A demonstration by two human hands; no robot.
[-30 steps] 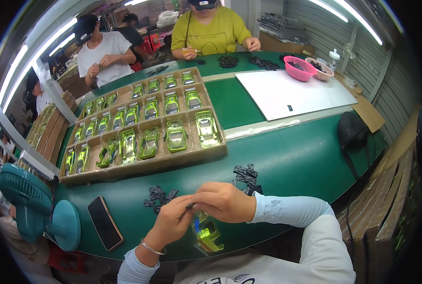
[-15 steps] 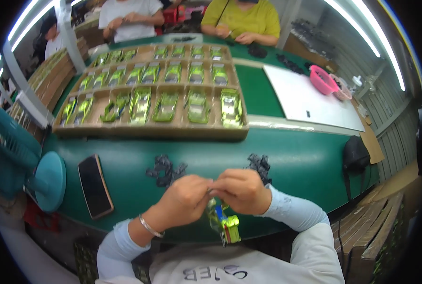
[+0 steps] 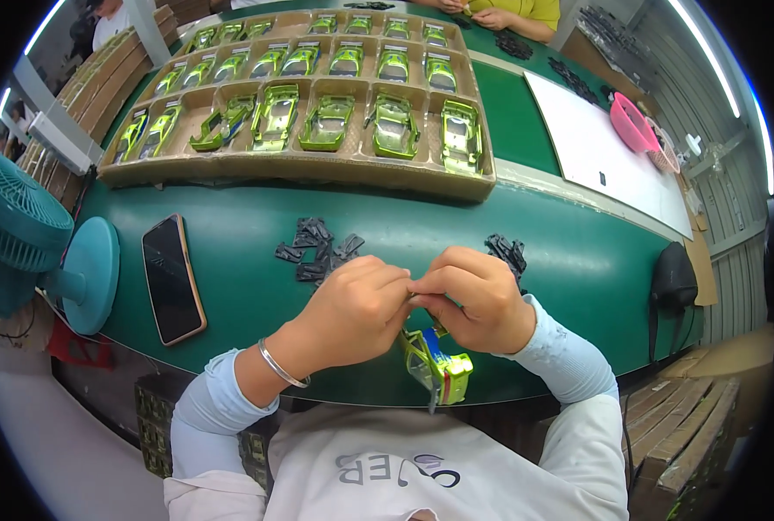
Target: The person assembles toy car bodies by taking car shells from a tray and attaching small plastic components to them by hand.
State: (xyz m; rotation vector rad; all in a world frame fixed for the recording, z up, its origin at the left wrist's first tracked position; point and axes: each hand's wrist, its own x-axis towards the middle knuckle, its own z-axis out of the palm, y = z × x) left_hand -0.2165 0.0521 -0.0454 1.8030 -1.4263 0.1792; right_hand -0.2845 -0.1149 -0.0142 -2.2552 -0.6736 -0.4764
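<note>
My left hand and my right hand meet above the near table edge, fingertips pinched together. Between and below them hangs a shiny lime-green toy car body with a blue patch, tilted, its lower end past the fingers. Both hands appear to grip its upper end; whatever small part lies between the fingertips is hidden. Just beyond my left hand is a loose pile of small black plastic parts. A second black pile lies beyond my right hand, partly covered by it.
A divided cardboard tray of green car bodies stands across the table. At left are a phone and a teal fan. A white board, pink basket and black pouch sit at right. Co-workers' hands show at the far side.
The view has tilted downward, so the tray and phone sit higher in the picture. My hands keep their pinch at the car body, with little visible change in grip.
</note>
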